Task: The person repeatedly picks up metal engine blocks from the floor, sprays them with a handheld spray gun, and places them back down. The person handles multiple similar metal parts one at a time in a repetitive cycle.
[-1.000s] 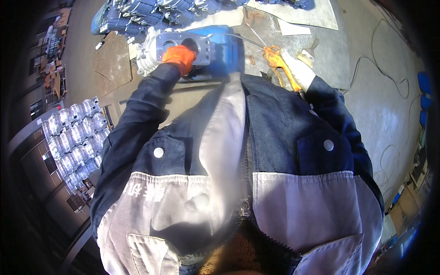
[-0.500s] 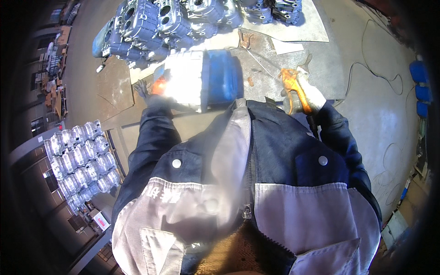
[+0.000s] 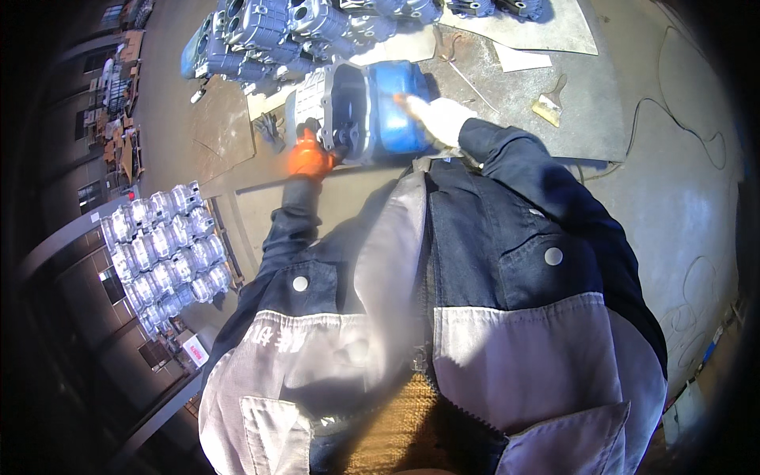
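Observation:
My left hand (image 3: 311, 155), in an orange glove, is closed on the near edge of a silver metal casting (image 3: 310, 104). The casting's dark, hollow side faces right, and its inner parts show in the opening. Against its right side stands a blue plastic container (image 3: 400, 103). My right hand (image 3: 443, 120), in a white glove with orange at the fingertips, reaches over the container's right side. Its fingers look stretched out and somewhat blurred, and the underside of the hand is hidden. A yellow-handled brush (image 3: 546, 110) lies on the metal tabletop (image 3: 586, 131) to the right.
Several grey castings (image 3: 261, 28) stand stacked at the far left of the table. A dark glove (image 3: 270, 129) lies left of my left hand. Rows of shiny castings (image 3: 162, 245) sit at the left. A dark hose (image 3: 673, 119) trails across the floor at the right.
My right hand has moved left to the blue container; the orange tool it held is out of sight. The casting's dark opening now shows, and my left hand grips its near edge.

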The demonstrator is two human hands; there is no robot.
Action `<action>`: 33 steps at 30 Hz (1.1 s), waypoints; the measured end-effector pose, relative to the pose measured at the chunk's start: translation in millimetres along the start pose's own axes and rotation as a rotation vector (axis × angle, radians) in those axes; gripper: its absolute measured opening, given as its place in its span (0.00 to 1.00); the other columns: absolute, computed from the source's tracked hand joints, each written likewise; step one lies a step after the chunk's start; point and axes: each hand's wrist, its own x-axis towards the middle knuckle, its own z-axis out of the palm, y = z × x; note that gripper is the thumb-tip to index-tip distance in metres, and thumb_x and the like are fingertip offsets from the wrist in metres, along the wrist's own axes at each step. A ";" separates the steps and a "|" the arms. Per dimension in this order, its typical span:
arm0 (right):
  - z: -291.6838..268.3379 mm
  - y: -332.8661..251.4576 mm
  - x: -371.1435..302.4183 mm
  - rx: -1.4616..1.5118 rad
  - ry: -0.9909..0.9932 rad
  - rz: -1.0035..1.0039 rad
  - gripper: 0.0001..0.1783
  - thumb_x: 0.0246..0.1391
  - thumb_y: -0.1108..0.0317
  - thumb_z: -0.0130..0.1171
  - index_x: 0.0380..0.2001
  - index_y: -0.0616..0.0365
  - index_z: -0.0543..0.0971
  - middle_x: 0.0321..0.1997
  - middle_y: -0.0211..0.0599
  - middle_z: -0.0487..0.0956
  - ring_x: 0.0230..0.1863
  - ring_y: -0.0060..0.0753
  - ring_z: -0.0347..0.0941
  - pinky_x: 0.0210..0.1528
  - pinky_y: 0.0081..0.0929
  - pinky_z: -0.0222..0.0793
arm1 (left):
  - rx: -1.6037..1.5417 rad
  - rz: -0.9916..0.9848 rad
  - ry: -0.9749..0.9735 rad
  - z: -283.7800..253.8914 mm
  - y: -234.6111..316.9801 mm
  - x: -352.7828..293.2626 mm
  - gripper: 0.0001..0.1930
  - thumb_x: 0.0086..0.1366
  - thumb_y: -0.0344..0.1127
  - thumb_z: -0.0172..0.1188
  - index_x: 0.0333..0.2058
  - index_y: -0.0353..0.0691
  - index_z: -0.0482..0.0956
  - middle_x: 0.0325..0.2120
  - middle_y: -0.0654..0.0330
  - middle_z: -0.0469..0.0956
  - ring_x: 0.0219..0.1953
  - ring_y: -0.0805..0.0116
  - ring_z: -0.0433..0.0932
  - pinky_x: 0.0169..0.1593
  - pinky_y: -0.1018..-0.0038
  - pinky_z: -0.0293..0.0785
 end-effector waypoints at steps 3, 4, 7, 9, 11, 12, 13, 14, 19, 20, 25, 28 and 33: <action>-16.6 33.6 -3.8 -0.025 0.074 0.052 0.50 0.54 0.26 0.27 0.41 0.68 0.78 0.39 0.57 0.78 0.45 0.51 0.74 0.51 0.39 0.64 | 0.128 -0.314 -0.140 -4.3 41.1 -0.3 0.43 0.48 0.52 0.66 0.57 0.33 0.61 0.49 0.41 0.72 0.51 0.42 0.71 0.52 0.59 0.69; -23.2 48.8 -6.8 -0.037 0.078 0.042 0.49 0.55 0.27 0.28 0.37 0.67 0.79 0.33 0.56 0.79 0.40 0.50 0.76 0.46 0.39 0.66 | 0.117 -0.331 -0.125 -6.6 46.0 3.0 0.44 0.49 0.53 0.65 0.58 0.32 0.59 0.49 0.42 0.71 0.52 0.42 0.70 0.53 0.59 0.68; -35.9 92.7 -26.6 -0.044 0.104 -0.119 0.43 0.58 0.31 0.34 0.32 0.66 0.79 0.21 0.47 0.77 0.22 0.39 0.73 0.28 0.35 0.67 | 0.059 -0.317 -0.160 -0.4 49.6 12.1 0.42 0.51 0.53 0.62 0.59 0.33 0.58 0.52 0.41 0.69 0.53 0.39 0.69 0.55 0.58 0.67; -40.8 104.8 -43.1 -0.064 0.089 0.068 0.41 0.58 0.33 0.36 0.34 0.64 0.80 0.22 0.43 0.77 0.20 0.35 0.71 0.24 0.31 0.65 | 0.108 -0.287 -0.152 6.9 42.5 15.3 0.41 0.51 0.52 0.62 0.58 0.33 0.59 0.52 0.39 0.68 0.53 0.38 0.69 0.55 0.58 0.67; -45.4 105.4 -64.5 -0.131 0.083 0.068 0.38 0.59 0.35 0.38 0.38 0.63 0.80 0.27 0.41 0.79 0.26 0.31 0.74 0.29 0.27 0.66 | -0.031 -0.284 -0.170 12.3 27.8 16.7 0.37 0.52 0.50 0.60 0.56 0.33 0.61 0.46 0.37 0.73 0.48 0.41 0.74 0.52 0.57 0.69; -53.4 105.7 -83.3 0.216 -0.125 0.118 0.34 0.63 0.42 0.39 0.46 0.64 0.78 0.38 0.42 0.81 0.40 0.29 0.76 0.43 0.23 0.68 | -0.174 -0.225 -0.109 13.0 18.1 19.4 0.34 0.55 0.48 0.58 0.55 0.33 0.63 0.42 0.37 0.75 0.45 0.42 0.75 0.48 0.58 0.71; -53.9 102.1 -98.1 0.434 -0.140 0.112 0.30 0.64 0.44 0.40 0.47 0.62 0.77 0.36 0.39 0.80 0.34 0.26 0.75 0.36 0.20 0.68 | -0.324 -0.157 -0.061 12.8 7.4 22.0 0.31 0.57 0.46 0.56 0.54 0.32 0.64 0.38 0.38 0.77 0.42 0.43 0.77 0.45 0.59 0.73; -54.6 98.1 -113.1 0.662 -0.159 0.101 0.27 0.65 0.46 0.41 0.48 0.59 0.76 0.33 0.36 0.80 0.27 0.23 0.74 0.28 0.17 0.68 | -0.623 -0.249 -0.144 15.0 0.3 26.2 0.24 0.61 0.43 0.51 0.49 0.31 0.68 0.33 0.40 0.78 0.38 0.45 0.78 0.39 0.63 0.75; -48.0 66.6 -118.1 0.956 -0.108 -0.052 0.23 0.64 0.52 0.46 0.51 0.59 0.72 0.34 0.33 0.79 0.23 0.20 0.74 0.22 0.14 0.71 | -0.401 -0.361 -0.017 9.5 -13.1 35.9 0.23 0.61 0.44 0.51 0.50 0.35 0.73 0.40 0.46 0.78 0.44 0.55 0.77 0.48 0.67 0.71; -45.4 64.1 -115.8 1.060 -0.104 -0.045 0.23 0.64 0.52 0.47 0.50 0.60 0.73 0.35 0.33 0.80 0.25 0.20 0.75 0.23 0.14 0.71 | -0.426 -0.308 -0.019 7.0 -9.2 32.2 0.23 0.60 0.45 0.53 0.50 0.36 0.73 0.41 0.47 0.78 0.44 0.55 0.77 0.49 0.67 0.70; -46.7 62.8 -94.4 0.726 -0.088 0.008 0.24 0.62 0.50 0.49 0.45 0.62 0.77 0.38 0.33 0.80 0.34 0.19 0.77 0.34 0.11 0.72 | -0.587 -0.246 -0.055 -14.0 20.6 18.3 0.24 0.58 0.45 0.57 0.49 0.37 0.73 0.41 0.50 0.78 0.45 0.58 0.76 0.48 0.70 0.69; -48.5 65.0 -85.8 0.607 -0.123 0.014 0.28 0.62 0.45 0.47 0.48 0.61 0.76 0.41 0.34 0.79 0.35 0.17 0.74 0.36 0.14 0.70 | -0.477 -0.277 -0.012 -19.2 31.0 15.7 0.25 0.58 0.45 0.58 0.51 0.36 0.72 0.40 0.51 0.78 0.43 0.62 0.76 0.47 0.72 0.69; -44.4 68.7 -82.3 0.659 -0.142 0.023 0.29 0.62 0.45 0.48 0.48 0.61 0.76 0.40 0.33 0.79 0.37 0.18 0.73 0.39 0.14 0.68 | -0.560 -0.284 0.007 -22.6 38.3 11.2 0.23 0.59 0.41 0.58 0.51 0.34 0.72 0.40 0.51 0.78 0.43 0.63 0.76 0.46 0.73 0.69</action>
